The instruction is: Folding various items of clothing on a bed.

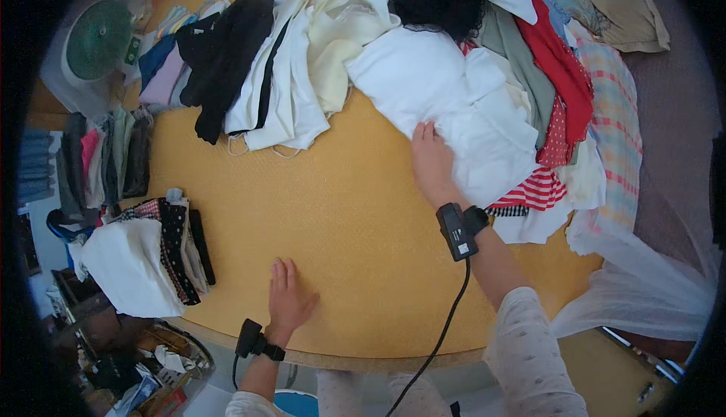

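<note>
Single view, head-worn, left one of side-by-side pair. Looks steeply down from above table point(302, 205), facing away from wearer. Wide fisheye: near edge point(393, 364) bows, corners fall dark. Within arm's reach of left hand point(291, 296) and right hand point(435, 164); forearms enter from below, wearer's legs point(342, 396) at bottom.

- Before you spreads a yellow-tan bench point(340, 213).
- Toward its far right, you have a mixed clothes heap point(491, 114).
- Far left, a row of overlapping garments point(291, 69).
- At your near left, a folded clothes stack point(136, 266), white uppermost.
</note>
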`<state>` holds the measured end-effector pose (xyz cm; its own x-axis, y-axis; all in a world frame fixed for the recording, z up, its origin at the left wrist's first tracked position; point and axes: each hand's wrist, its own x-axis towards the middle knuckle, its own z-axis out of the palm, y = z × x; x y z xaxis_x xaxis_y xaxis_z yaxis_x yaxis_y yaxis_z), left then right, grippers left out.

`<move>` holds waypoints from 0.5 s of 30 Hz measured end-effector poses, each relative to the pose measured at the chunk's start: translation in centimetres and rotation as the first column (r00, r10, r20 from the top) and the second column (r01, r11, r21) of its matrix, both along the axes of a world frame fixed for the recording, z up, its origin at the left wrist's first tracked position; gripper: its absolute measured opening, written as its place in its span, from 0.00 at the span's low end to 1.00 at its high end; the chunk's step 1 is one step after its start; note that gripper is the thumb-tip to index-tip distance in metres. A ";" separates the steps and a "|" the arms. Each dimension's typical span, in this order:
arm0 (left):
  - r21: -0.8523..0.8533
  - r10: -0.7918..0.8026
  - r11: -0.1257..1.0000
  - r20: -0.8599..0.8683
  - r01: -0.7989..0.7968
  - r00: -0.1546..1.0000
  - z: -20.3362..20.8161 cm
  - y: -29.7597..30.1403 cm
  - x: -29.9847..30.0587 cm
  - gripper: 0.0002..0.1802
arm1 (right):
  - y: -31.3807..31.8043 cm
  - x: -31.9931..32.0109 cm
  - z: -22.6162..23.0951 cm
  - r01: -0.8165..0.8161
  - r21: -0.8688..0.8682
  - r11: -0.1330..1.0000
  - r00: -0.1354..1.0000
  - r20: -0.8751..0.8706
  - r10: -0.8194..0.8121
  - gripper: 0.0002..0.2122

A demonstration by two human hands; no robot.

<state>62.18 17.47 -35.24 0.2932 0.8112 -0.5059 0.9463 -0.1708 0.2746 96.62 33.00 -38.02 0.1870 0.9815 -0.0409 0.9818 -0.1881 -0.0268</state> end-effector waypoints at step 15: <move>0.307 -0.149 0.951 0.370 0.031 0.917 4.9 5.5 5.8 0.35 | -29.0 -2.8 5.5 -0.721 -0.161 0.674 0.654 -0.479 0.585 0.20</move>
<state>68.02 22.94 -30.33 0.4948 0.8647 -0.0864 0.7536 -0.3774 0.5382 93.79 4.00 -32.49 -0.5948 0.7525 -0.2827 0.7716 0.4358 -0.4633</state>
